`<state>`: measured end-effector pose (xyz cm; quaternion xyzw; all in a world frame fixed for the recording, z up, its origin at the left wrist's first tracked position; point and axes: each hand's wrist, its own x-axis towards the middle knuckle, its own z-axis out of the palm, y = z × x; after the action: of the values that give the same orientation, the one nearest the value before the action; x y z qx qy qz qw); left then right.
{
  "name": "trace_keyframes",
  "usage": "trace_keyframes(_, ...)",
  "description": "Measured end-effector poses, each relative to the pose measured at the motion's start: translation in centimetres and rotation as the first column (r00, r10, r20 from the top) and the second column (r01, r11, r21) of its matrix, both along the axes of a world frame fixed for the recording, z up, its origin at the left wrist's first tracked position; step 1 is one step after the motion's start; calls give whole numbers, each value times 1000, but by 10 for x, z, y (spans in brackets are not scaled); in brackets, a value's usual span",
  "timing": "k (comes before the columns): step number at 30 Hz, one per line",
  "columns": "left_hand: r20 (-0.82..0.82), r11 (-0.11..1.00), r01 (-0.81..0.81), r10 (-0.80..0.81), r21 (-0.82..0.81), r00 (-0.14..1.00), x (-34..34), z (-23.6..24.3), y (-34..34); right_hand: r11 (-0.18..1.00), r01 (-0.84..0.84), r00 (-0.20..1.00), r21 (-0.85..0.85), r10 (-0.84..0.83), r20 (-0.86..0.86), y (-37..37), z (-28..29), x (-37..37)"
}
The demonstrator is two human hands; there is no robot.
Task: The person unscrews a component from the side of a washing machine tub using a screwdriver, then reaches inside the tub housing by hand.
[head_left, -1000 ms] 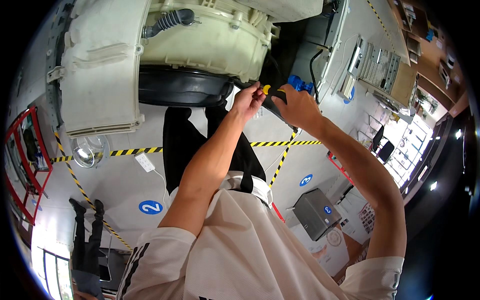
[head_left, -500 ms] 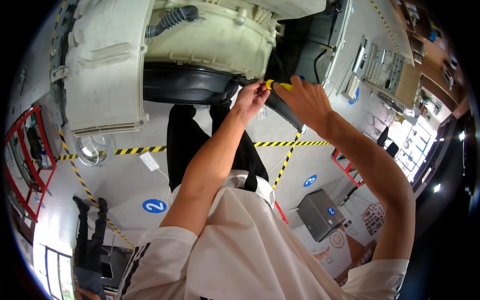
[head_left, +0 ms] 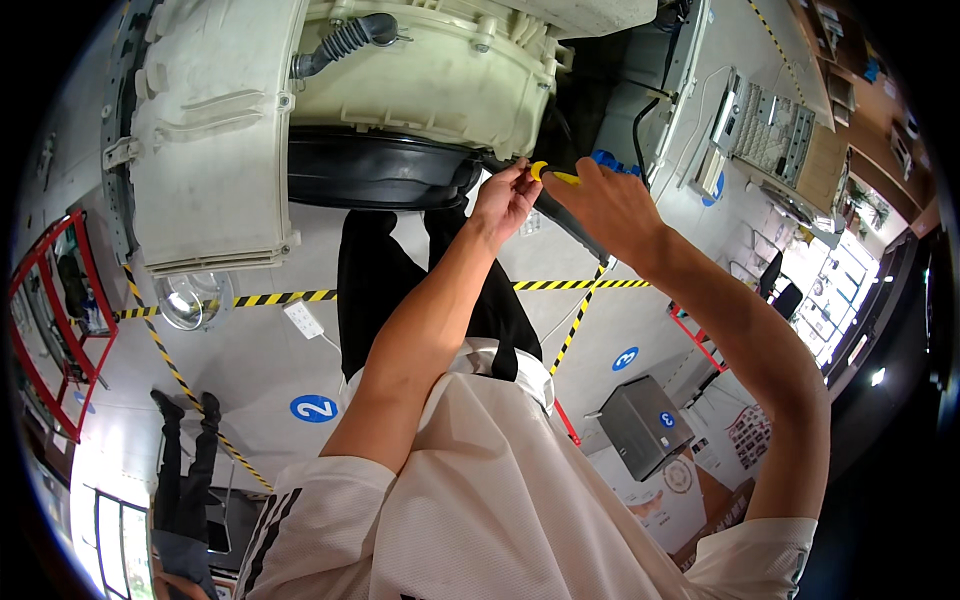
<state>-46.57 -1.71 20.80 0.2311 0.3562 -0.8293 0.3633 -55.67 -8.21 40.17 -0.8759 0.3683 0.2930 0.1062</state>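
Note:
My right hand [head_left: 615, 210] is wrapped around a yellow-handled tool [head_left: 541, 171] that looks like a screwdriver, pointing left toward my other hand. Fingertips drawn together, my left hand [head_left: 505, 205] sits at the tool's front end; what it pinches is hidden. Both hands are at the lower right edge of a cream washing machine tub [head_left: 430, 95], beside its black rubber door seal [head_left: 375, 168]. A blue piece [head_left: 612, 161] shows behind my right hand; I cannot tell whether it belongs to the tool.
A grey corrugated hose [head_left: 345, 47] joins the tub near a large off-white panel [head_left: 215, 150]. Black cables [head_left: 640, 125] hang at the right side. A clear glass bowl [head_left: 193, 300] and a white power strip [head_left: 302, 319] lie on the floor. Another person's legs [head_left: 185, 450] show at lower left.
My right hand has turned slightly around the tool, and more of the blue piece shows behind it. My left hand stays at nearly the same spot. The whole view has shifted slightly.

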Motion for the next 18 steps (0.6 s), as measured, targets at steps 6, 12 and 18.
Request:
trace_keyframes(6, -9, 1000, 12, -12, 0, 1000, 3, 1, -2, 1000, -1, 999, -24, 2, 32, -1, 0, 1)
trace_keyframes(12, -20, 1000, -7, 6, -13, 1000, 2, -2, 1, 1000, -13, 999, -26, 14, 40, -2, 1, 2)
trace_keyframes(18, 30, 1000, 3, -3, -16, 1000, 4, 6, 0, 1000, -2, 998, -19, 3, 56, 2, -1, 2)
